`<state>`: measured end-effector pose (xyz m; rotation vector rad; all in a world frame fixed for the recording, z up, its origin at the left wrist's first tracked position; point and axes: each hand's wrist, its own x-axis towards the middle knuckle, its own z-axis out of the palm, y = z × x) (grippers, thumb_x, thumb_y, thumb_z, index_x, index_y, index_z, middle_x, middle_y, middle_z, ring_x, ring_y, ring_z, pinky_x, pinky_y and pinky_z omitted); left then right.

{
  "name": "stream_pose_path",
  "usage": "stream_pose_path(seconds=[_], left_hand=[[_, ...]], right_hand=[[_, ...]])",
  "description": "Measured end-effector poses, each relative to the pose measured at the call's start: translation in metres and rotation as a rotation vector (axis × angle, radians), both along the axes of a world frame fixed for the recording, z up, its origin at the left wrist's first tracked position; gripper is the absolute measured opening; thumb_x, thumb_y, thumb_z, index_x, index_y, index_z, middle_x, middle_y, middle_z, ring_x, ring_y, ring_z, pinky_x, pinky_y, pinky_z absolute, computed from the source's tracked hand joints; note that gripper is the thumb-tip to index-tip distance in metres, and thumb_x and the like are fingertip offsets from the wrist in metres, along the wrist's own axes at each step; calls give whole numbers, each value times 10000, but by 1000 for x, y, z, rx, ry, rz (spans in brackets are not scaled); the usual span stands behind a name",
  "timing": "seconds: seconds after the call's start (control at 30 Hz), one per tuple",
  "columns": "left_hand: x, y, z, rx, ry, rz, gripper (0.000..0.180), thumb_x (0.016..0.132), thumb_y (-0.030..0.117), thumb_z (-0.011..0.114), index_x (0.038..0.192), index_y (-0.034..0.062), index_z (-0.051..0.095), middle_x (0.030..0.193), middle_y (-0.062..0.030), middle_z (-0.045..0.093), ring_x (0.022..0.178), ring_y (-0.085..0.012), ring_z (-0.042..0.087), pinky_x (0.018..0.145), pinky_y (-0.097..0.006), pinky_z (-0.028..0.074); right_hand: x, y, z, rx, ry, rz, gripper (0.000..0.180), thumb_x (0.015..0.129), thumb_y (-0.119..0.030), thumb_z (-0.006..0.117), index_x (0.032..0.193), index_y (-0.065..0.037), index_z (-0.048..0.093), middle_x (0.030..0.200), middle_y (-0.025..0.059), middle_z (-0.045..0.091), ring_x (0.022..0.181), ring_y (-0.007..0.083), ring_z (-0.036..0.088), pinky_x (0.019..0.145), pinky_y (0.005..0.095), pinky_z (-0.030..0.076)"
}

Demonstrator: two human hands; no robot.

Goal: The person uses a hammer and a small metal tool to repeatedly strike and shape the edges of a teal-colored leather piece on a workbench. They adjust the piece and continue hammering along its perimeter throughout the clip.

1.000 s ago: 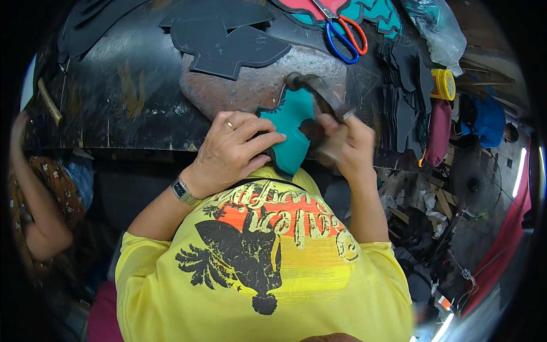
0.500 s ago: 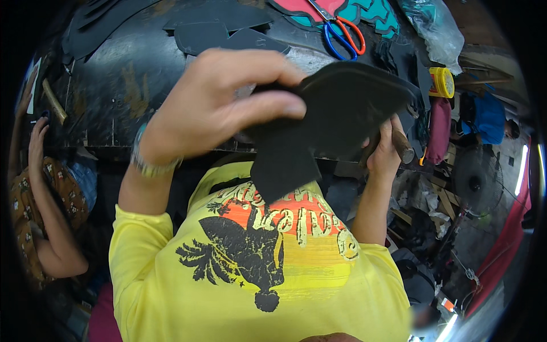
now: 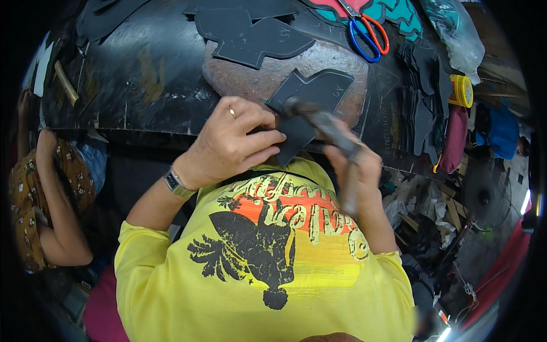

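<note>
A black cut piece of sheet material (image 3: 323, 87), leather-like with a pale outline near its edge, lies on a reddish-brown slab (image 3: 242, 81) and overhangs the table's near edge. My left hand (image 3: 236, 134) is closed at its left margin, fingers bent around that edge, fingertips partly hidden. In my right hand (image 3: 364, 165) is a hammer (image 3: 327, 122), gripped by the handle and smeared by motion. The hammer's head is over the piece, close to my left fingers; whether it touches cannot be seen. Just beyond, another similar black piece (image 3: 250, 37) lies partly on the slab.
Scissors (image 3: 367, 37) with red and blue handles rest at the far right near teal pieces (image 3: 393, 14). Black pieces (image 3: 416, 102) are stacked at right by a yellow tub (image 3: 460, 91). A wooden stick (image 3: 66, 84) lies at left, near another person's arm (image 3: 62, 199).
The black piece has gone from being held up before me to lying on the slab. My left hand has lowered to its edge, and the hammer has come over it.
</note>
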<state>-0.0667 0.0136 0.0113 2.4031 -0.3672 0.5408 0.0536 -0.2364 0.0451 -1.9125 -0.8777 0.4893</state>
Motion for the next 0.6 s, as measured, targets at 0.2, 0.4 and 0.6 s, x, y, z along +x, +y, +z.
stream_pose_path(seconds=[0.2, 0.4, 0.6], left_hand=[[-18, -16, -29, 21, 71, 108, 454, 807, 297, 868, 1220, 142, 765, 1216, -26, 643, 1188, -229, 585, 1040, -437, 409], [-16, -15, -20, 18, 87, 171, 618, 813, 442, 860, 1306, 100, 712, 1338, -51, 648, 1278, -246, 576, 1101, -465, 375], [-10, -8, -16, 48, 149, 216, 602, 829, 358, 867, 1341, 96, 689, 1367, -75, 652, 1319, -266, 577, 1143, -481, 383]], right_hand=[[4, 7, 1, -75, -175, 9, 517, 935, 48, 724, 1436, -66, 668, 991, 160, 708, 837, 205, 667, 843, 319, 549], [14, -23, 3, 348, 348, -235, 438, 947, -22, 769, 1358, 89, 669, 1249, 190, 754, 1055, 233, 753, 972, 324, 573], [65, -51, -48, 63, -413, -515, 325, 1066, -134, 682, 1365, -8, 701, 955, 56, 739, 736, 96, 631, 675, 241, 504]])
